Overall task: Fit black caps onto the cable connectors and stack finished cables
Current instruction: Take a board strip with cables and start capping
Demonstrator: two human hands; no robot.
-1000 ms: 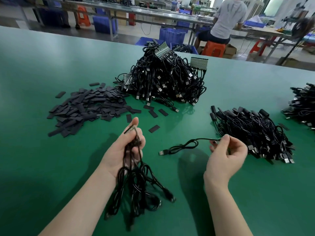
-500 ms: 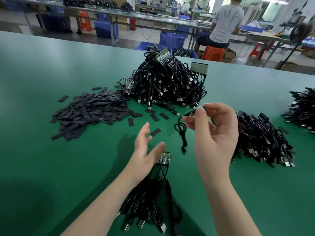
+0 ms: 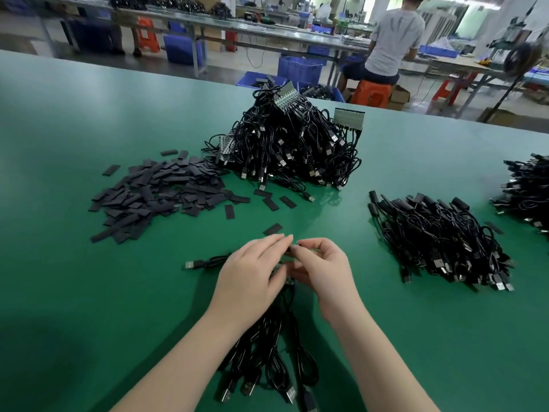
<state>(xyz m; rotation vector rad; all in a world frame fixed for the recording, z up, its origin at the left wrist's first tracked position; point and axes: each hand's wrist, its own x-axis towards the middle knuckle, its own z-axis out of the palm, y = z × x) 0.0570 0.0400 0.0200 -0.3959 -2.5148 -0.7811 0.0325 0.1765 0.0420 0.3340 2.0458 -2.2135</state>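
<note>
My left hand (image 3: 252, 272) and my right hand (image 3: 323, 269) meet fingertip to fingertip low over the green table (image 3: 74, 292). Between them they pinch the connector end of one black cable; the connector itself is mostly hidden by my fingers. That cable's USB plug (image 3: 190, 264) lies on the table to the left. A bundle of cables (image 3: 267, 352) lies under my wrists, its USB plugs pointing toward me. A heap of flat black caps (image 3: 157, 194) is spread at the far left, and one loose cap (image 3: 272, 228) lies just beyond my fingers.
A tall tangled pile of cables (image 3: 291, 147) with small green boards stands at the back centre. A lower stack of cables (image 3: 439, 236) lies to the right, another heap (image 3: 525, 191) at the right edge. A person (image 3: 392, 40) sits at a far bench.
My right hand came down and left with the single cable and met my left hand above the bundle. The left hand closed its fingers onto the connector end.
</note>
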